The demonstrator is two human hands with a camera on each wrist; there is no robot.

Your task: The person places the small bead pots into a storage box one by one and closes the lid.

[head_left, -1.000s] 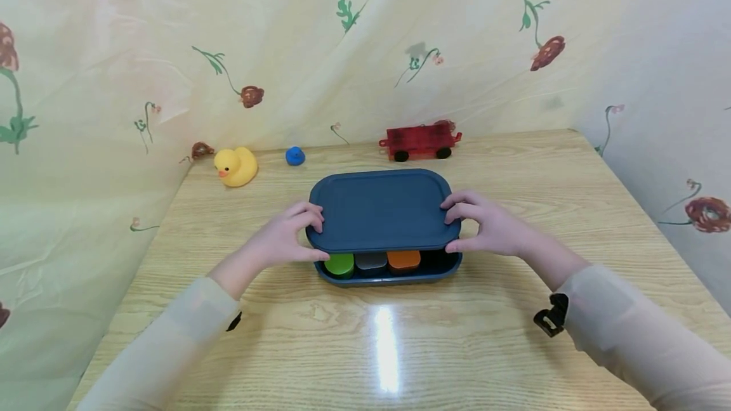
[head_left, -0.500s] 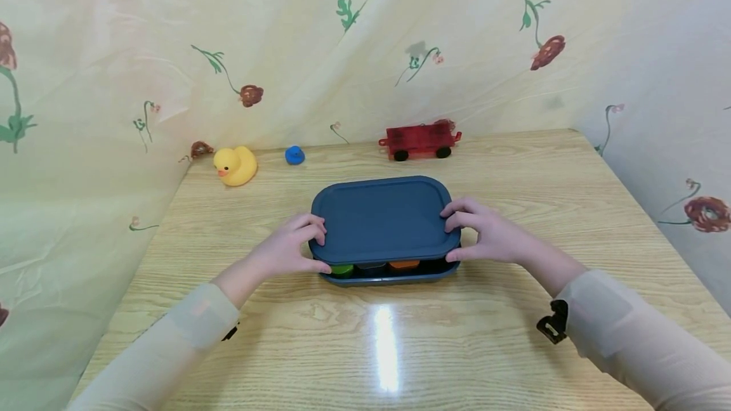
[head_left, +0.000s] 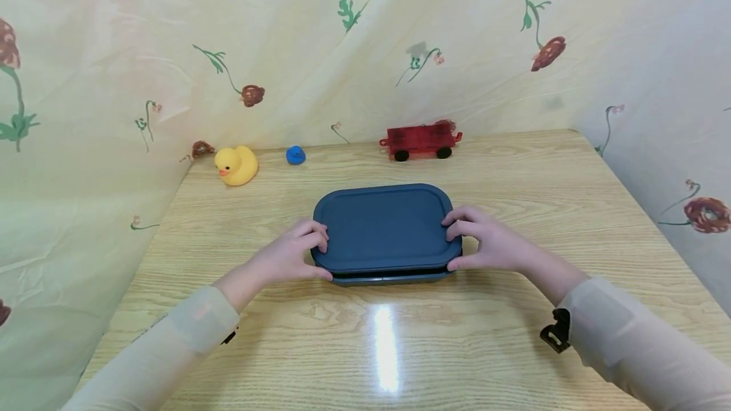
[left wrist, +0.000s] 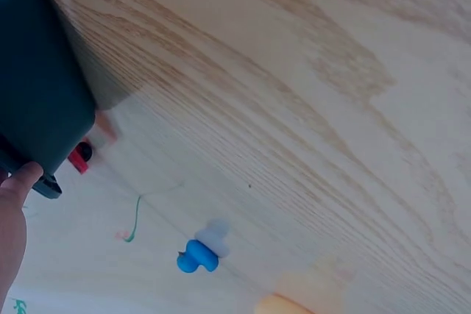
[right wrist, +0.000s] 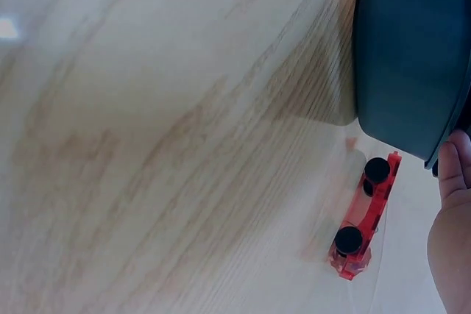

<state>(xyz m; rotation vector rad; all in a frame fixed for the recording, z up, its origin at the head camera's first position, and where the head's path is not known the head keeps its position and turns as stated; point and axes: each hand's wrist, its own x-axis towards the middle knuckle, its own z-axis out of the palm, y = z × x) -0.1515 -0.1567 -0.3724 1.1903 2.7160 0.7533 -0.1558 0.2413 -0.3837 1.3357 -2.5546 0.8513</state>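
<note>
A dark blue lid (head_left: 385,227) with rounded corners lies over a matching box (head_left: 394,280), with a narrow dark gap along the near side. My left hand (head_left: 291,254) grips the lid's left end, thumb at the near corner and fingers curled over the top edge. At the opposite end my right hand (head_left: 491,240) holds the lid in the same way. The wrist views show the box's side walls (left wrist: 44,71) and only part of each hand. What lies inside the box is hidden.
Along the table's back edge stand a yellow duck (head_left: 237,166), a small blue duck (head_left: 295,155) and a red toy wagon (head_left: 421,141). A flowered cloth (head_left: 297,49) hangs behind the wooden table (head_left: 320,347).
Both hands have brought the lid down and toward me over the box. Green, grey and orange items visible inside before are now covered.
</note>
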